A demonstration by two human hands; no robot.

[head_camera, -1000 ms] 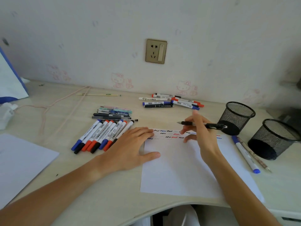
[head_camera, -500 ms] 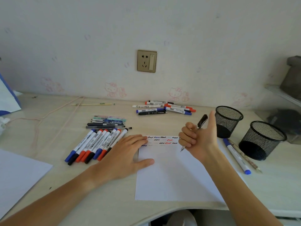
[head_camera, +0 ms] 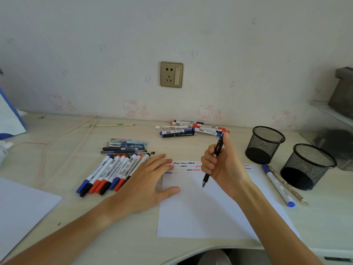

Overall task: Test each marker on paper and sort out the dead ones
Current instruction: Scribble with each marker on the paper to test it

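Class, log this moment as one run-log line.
left hand: flat on paper | right hand: grips black pen, tip down | squiggles: paper top

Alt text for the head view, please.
The right hand grips a black pen tip-down above the test paper, which the left hand holds flat. Markers lie left; two empty mesh cups stand right.

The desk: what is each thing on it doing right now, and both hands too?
Right hand: grips a black pen.
Black pen: upright, tip just above the paper.
Left hand: flat, pressing the test paper's left edge.
Test paper: flat, squiggles along its top.
Row of whiteboard markers: capped, lying side by side.
Two mesh pen cups: upright, look empty.
Blue marker: capped, lying beside the cups.
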